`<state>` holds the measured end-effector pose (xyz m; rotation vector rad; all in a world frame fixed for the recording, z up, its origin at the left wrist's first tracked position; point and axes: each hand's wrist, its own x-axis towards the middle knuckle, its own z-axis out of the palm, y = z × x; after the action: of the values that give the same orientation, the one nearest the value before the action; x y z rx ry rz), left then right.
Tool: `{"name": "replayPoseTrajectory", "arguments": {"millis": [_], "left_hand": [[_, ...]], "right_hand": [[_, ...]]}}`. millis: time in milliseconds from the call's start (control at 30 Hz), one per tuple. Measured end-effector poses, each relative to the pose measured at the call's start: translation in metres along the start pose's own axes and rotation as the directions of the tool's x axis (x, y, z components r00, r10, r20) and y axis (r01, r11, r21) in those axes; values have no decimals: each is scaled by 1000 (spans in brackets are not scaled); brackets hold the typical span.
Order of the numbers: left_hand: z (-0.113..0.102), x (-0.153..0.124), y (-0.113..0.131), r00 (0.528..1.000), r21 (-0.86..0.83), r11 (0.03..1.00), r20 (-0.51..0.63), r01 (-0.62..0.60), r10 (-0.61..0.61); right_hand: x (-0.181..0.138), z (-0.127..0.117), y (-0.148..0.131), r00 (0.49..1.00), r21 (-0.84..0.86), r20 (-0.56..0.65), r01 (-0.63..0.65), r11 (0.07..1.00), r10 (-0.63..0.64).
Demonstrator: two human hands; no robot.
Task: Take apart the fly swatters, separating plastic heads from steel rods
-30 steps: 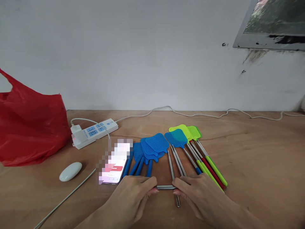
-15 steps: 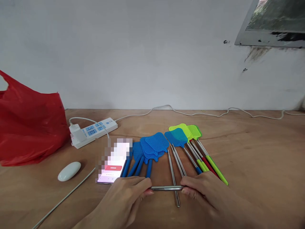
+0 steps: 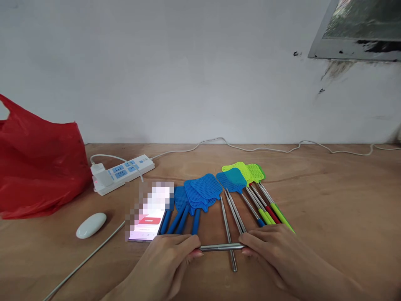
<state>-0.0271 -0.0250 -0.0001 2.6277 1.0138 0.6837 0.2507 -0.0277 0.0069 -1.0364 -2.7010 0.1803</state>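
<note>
1. A wooden table (image 3: 328,200) stands against a white wall (image 3: 188,62), and we look down at it from the front.
2. Nearest to us, our left hand (image 3: 169,259) and our right hand (image 3: 272,255) rest low on the table, backs up.
3. The fingers of each hand are closed on one end of a metal rod (image 3: 221,247). The rod lies crosswise between the two hands, in the middle of the table near its front.
4. This rod crosses a second rod (image 3: 228,225) that points away from us. We cannot tell if the two touch.
5. Just behind the right hand lie the green fly swatters (image 3: 242,170), with one blue head among them. Their green, red and blue grips reach to our fingers.
6. Behind the left hand lies a bunch of blue fly swatters (image 3: 203,189), their heads one over another.
7. Touching this bunch on its left is a phone (image 3: 147,223) with a lit screen.
8. Further left are a white oval thing (image 3: 92,225) and a grey cable (image 3: 84,261) that runs to the front edge.
9. Behind these lies a white power strip (image 3: 125,172) with a plug in it, and beside it a red plastic bag (image 3: 37,167).
10. Along the wall runs a white cable (image 3: 266,149), and in the top right corner is a window frame (image 3: 351,52).
</note>
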Motion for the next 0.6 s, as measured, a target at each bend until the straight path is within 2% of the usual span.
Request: {"name": "replayPoseTrajectory", "arguments": {"millis": [167, 267, 400, 600], "left_hand": [[-5, -2, 0, 998, -44, 997, 27, 59, -58], [-7, -7, -9, 993, -20, 993, 19, 116, -116], [-4, -11, -16, 987, -21, 987, 25, 162, -161], [-2, 0, 0, 995, 50, 996, 67, 74, -77]], "right_hand": [[-6, -1, 9, 990, -94, -109, 74, 993, -84], [-14, -4, 18, 984, -124, -168, 47, 991, -68], [-17, -3, 17, 993, -86, -110, -58, 995, 49], [0, 12, -4, 996, -130, -87, -9, 991, -3]]}}
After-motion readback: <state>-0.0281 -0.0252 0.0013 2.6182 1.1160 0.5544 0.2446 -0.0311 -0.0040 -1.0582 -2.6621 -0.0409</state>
